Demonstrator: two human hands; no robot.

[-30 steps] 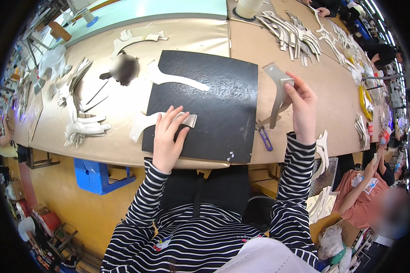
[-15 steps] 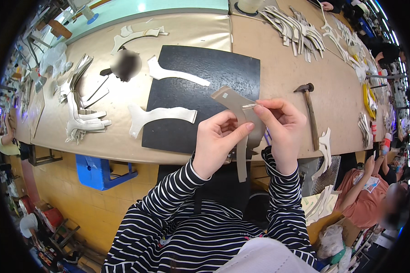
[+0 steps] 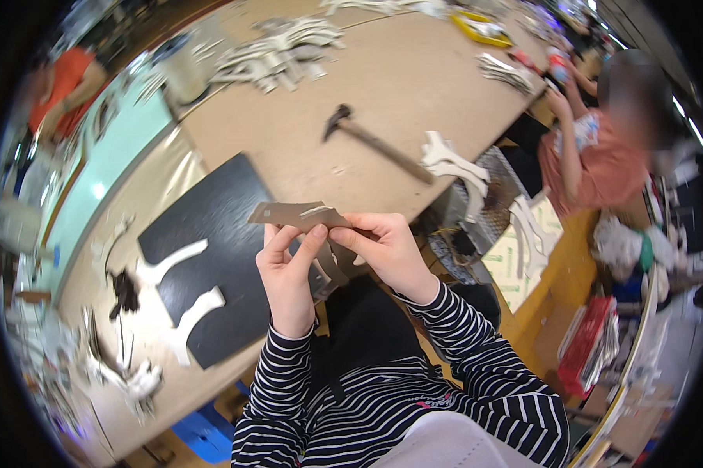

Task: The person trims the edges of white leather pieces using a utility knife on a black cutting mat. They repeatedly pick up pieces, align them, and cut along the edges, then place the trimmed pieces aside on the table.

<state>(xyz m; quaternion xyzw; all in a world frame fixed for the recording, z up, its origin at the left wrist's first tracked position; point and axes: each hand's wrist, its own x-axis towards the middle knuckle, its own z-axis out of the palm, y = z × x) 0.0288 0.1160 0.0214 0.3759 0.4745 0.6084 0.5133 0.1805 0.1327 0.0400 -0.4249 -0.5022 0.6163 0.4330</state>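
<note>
Between both hands is a grey-brown, flat, curved cut piece (image 3: 277,213) that looks like leather, with a small pale square mark near one end. A pale, narrow fold or strip shows along its upper edge. My left hand (image 3: 287,269) pinches it between thumb and fingers from the left. On the right, my right hand (image 3: 390,248) grips the other side, its thumb close to the left thumb. Part of the piece hangs below the hands, partly hidden by them. Two white curved pieces (image 3: 173,259) lie on or overlap a black board (image 3: 227,210) to the left.
A hammer (image 3: 387,148) with a wooden handle lies beyond my hands. Farther off are a pile of pale cut pieces (image 3: 277,58) and a yellow tray (image 3: 482,30). More white pieces (image 3: 454,168) sit at the right table edge. A person in a salmon shirt (image 3: 609,168) is at right.
My view has turned to the right, so the board and hammer appear farther left. The piece is now tilted nearly edge-on, and my two thumbs have come closer together on it.
</note>
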